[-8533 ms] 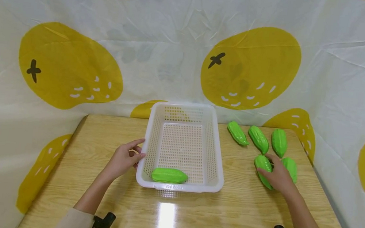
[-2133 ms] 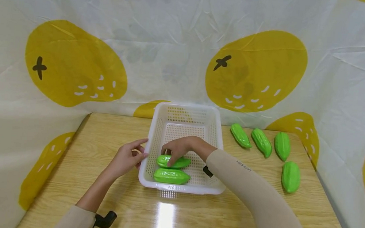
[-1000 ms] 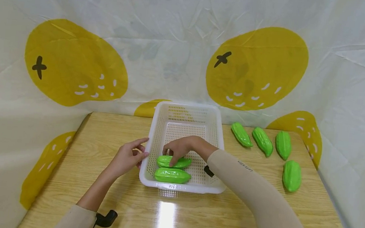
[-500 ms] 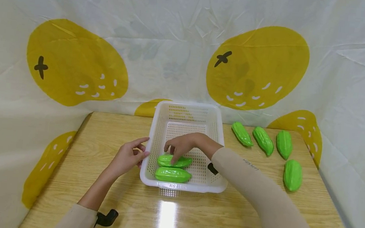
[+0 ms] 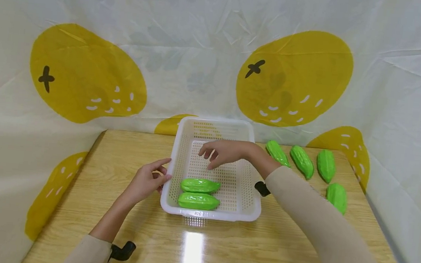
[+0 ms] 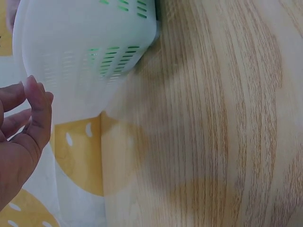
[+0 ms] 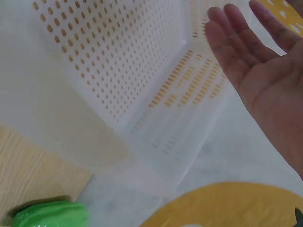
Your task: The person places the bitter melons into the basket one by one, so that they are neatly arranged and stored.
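A white perforated basket (image 5: 251, 169) stands mid-table on the wooden table (image 5: 279, 248). Two green bitter gourds lie side by side at its near end, one (image 5: 200, 185) behind the other (image 5: 198, 200). My right hand (image 5: 220, 153) hovers empty above the basket's middle, fingers relaxed and spread; its open palm (image 7: 258, 71) shows in the right wrist view over the basket's mesh (image 7: 104, 56). My left hand (image 5: 147, 180) touches the basket's left rim with loosely bent fingers (image 6: 33, 118) beside the basket wall (image 6: 85, 52).
Several more green gourds lie on the table right of the basket: three in a back row (image 5: 277, 153) (image 5: 301, 161) (image 5: 325, 165) and one nearer (image 5: 336, 197). A white cloth with yellow fruit prints (image 5: 291, 80) walls the table on three sides.
My right hand has let go of the second gourd in the basket and has lifted up and back, toward the right. The left hand stays at the rim.
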Motion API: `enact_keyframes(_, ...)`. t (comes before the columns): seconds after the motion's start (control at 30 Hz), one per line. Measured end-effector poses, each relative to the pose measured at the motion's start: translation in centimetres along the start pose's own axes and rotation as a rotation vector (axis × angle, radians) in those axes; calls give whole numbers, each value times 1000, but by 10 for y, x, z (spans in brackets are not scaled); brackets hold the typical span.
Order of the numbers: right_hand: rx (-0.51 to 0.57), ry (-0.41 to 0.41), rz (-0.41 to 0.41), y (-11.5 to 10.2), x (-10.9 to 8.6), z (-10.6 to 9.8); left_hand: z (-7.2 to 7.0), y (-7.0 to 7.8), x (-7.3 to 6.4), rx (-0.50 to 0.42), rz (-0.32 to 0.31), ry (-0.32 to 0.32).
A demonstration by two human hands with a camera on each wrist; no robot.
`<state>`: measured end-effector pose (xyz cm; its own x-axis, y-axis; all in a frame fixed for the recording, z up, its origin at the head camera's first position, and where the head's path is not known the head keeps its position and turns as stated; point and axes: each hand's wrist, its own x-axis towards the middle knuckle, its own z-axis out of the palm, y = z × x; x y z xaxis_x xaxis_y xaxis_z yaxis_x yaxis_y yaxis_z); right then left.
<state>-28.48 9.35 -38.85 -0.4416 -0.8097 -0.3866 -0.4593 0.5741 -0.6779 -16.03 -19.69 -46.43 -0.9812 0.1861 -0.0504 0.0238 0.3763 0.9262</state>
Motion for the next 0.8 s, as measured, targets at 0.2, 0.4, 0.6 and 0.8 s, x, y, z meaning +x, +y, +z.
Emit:
enact_keyframes(0.2, 49, 139, -61, 4, -31, -12, 0, -1, 0, 7, -1, -2)
enact_keyframes(0.4, 128, 324, -91, 21, -71, -13, -1, 2, 1, 31, 2, 7)
enact_keyframes(0.6, 186, 491, -90, 46, -111, -4, -2, 4, 0, 37, -7, 9)
enact_keyframes(0.8, 250, 593, -35, 71, -149, 17, -2, 2, 0, 35, -9, 0)
